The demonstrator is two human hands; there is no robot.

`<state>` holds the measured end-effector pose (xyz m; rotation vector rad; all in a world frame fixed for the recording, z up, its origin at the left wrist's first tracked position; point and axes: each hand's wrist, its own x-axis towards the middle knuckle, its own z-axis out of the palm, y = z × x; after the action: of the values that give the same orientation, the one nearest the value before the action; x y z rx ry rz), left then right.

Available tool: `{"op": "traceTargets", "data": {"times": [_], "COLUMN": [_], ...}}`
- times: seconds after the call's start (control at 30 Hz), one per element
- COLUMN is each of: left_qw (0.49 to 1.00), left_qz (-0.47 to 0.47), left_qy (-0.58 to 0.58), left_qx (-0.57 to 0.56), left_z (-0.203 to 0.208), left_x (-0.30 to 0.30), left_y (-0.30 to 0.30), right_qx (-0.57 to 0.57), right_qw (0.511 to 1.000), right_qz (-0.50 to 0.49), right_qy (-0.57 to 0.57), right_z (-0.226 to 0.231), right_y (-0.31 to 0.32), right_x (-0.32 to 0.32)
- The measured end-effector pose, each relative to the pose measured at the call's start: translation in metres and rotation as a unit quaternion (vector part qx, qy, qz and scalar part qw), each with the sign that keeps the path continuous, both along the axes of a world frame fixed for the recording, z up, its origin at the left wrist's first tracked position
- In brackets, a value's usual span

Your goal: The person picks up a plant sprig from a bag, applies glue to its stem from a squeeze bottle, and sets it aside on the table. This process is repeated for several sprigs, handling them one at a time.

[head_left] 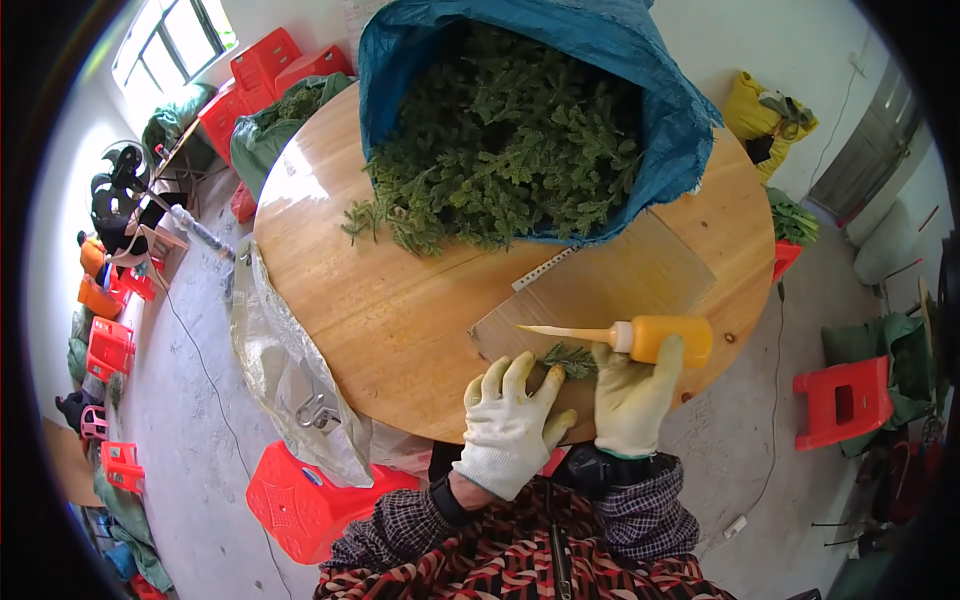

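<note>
Right grip [630, 405] clasping a yellow bottle [672, 340], open left grip [508, 425] seemingly arranges a sprig [572, 360] toward the worktop's [390, 330] near edge, next needing steadiness.

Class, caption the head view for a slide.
Over a round wooden table, the gloved right hand holds a yellow squeeze bottle, the gloved left hand at a green sprig.

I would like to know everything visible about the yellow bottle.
The bottle is yellow-orange and looks like plastic, with a whitish collar and a long, pale, tapering nozzle. It is tipped on its side, nozzle pointing left, held in the gloved right hand over the wooden table. What is inside cannot be told.
</note>
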<state>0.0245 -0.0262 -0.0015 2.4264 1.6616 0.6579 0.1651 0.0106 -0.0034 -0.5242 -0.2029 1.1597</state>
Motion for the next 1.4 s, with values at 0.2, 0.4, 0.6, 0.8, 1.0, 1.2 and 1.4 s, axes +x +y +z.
{"op": "traceTargets", "data": {"times": [0.2,0.4,0.6,0.8,1.0,1.2,1.4], "left_qw": [1.0,1.0,1.0,1.0,1.0,1.0,0.999], "left_qz": [0.004,0.001,-0.002,-0.004,-0.003,-0.004,-0.008], "left_qy": [-0.017,-0.02,-0.022,-0.024,-0.022,-0.02,-0.024], "left_qx": [0.005,0.007,0.014,0.012,0.01,0.013,0.021], "left_z": [-0.002,-0.003,-0.002,-0.002,-0.001,-0.002,-0.003], "left_x": [-0.001,-0.002,-0.001,-0.003,-0.002,-0.003,-0.003], "left_y": [0.001,0.002,0.002,0.002,0.002,0.002,0.003], "right_qx": [-0.008,0.019,0.012,0.013,0.013,-0.001,0.008], "right_qw": [0.985,0.974,0.968,0.966,0.964,0.965,0.967], "right_qz": [-0.064,-0.041,-0.034,-0.022,-0.012,-0.039,-0.032], "right_qy": [-0.163,-0.224,-0.25,-0.257,-0.264,-0.26,-0.254], "right_z": [-0.002,-0.005,-0.001,-0.003,-0.005,-0.003,-0.001], "right_y": [-0.011,-0.013,-0.011,-0.01,-0.013,-0.012,-0.011], "right_x": [0.039,0.045,0.04,0.038,0.048,0.051,0.051]}}
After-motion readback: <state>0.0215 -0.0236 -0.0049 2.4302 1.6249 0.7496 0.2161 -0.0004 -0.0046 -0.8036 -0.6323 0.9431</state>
